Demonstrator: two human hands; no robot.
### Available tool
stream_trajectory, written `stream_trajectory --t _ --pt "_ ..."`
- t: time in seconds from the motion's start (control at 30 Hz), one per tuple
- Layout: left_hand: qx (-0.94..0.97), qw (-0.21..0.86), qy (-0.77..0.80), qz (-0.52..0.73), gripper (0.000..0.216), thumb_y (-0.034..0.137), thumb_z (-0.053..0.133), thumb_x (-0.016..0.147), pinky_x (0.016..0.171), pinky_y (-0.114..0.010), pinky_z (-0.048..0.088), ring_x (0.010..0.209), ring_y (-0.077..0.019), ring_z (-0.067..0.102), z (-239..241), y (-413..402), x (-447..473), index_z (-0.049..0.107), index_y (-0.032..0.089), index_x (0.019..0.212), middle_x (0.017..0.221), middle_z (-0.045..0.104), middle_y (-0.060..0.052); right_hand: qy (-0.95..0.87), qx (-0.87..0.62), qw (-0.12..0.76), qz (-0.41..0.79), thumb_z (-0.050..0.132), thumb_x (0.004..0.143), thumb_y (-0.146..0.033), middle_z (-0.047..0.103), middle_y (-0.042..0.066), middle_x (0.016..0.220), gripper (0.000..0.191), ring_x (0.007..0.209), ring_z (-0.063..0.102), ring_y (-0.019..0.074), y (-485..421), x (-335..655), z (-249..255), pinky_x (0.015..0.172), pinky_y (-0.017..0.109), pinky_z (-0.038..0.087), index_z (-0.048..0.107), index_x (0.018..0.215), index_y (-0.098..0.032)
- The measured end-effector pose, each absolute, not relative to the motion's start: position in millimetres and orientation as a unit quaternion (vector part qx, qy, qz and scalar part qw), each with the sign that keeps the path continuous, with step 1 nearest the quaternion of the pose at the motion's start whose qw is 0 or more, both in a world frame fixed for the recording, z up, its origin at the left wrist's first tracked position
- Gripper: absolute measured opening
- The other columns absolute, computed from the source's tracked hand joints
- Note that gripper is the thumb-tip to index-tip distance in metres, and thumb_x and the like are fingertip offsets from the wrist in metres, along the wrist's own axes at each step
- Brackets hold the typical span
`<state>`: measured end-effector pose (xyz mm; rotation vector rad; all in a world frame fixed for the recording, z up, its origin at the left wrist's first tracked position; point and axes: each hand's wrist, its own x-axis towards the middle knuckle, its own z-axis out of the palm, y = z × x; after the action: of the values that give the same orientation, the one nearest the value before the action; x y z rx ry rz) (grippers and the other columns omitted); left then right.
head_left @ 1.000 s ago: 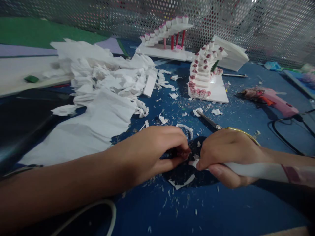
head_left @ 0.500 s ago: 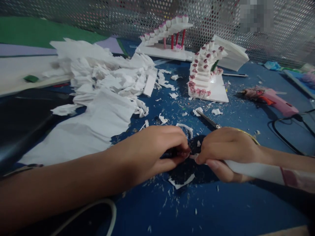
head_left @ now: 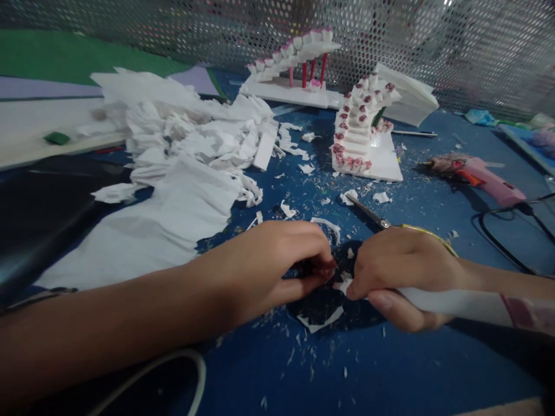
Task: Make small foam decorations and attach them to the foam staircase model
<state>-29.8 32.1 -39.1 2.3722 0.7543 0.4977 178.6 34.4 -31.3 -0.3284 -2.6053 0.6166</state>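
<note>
My left hand (head_left: 269, 268) rests on the blue table with its fingers curled, pinching a tiny reddish piece (head_left: 324, 270) at the fingertips. Facing it, my right hand (head_left: 401, 274) is closed around a white rolled strip (head_left: 455, 300) whose near end meets the left fingertips. The strip runs off to the right, where it turns pink. Both hands sit over a dark patch of table with small white scraps (head_left: 321, 320) around it. Scissors (head_left: 368, 212) with gold handles lie just behind my right hand.
A large heap of white paper scraps (head_left: 186, 150) covers the left. Two white foam staircase models (head_left: 359, 136) (head_left: 295, 63) stand at the back before a perforated metal screen. A pink glue gun (head_left: 477, 173) with black cable lies right. A white cable loops near the front edge.
My right hand has shifted slightly down and back with the strip's end, after moving closer to the left fingertips half a second ago. My left hand has stayed put.
</note>
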Motion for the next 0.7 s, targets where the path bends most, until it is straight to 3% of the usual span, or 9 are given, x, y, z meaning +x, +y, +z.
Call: stream_trajectory --t 0.7 --pt "0.898 0.289 0.276 0.186 0.003 0.016 0.056 0.08 0.065 -0.016 0.043 0.076 -0.0095 0.058 -39.8 32.2 -30.0 0.058 0.016 0.082 0.083 0.062 0.0 -0.944 -0.142 0.22 0.203 0.042 0.082 -0.013 0.063 0.004 0.063 0.019 0.055 0.055 0.01 32.8 179.3 -30.1 0.052 0.022 0.041 0.056 0.069 -0.015"
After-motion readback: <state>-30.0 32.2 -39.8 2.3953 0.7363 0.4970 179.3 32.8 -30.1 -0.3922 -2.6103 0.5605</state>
